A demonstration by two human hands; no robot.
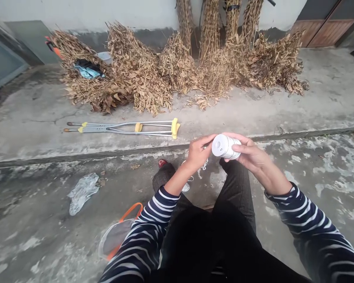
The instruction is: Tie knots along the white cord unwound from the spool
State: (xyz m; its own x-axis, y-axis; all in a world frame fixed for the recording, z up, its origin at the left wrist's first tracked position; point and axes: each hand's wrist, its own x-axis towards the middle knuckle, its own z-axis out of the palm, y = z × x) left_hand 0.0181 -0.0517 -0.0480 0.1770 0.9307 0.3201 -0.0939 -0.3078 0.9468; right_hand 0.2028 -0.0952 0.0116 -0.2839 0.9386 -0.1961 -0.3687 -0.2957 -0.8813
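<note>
A white cylinder, apparently a spool or a stack of discs, has a round hole in its end face and a small dark mark like a 5. Thin dark lines run around its side. My right hand is wrapped around it from the right, thumb on top. From the left, my left hand reaches to its end with fingers bent together, the index fingertip at its upper edge. What the left fingers pinch is hidden. White cord or chain shows below that hand, above the ground between my legs.
Crutches with yellow pads lie on the raised concrete step. Bundles of dried stalks lean against the wall behind. On the lower ground are a crumpled plastic bag and an orange-handled mesh item, left of my legs.
</note>
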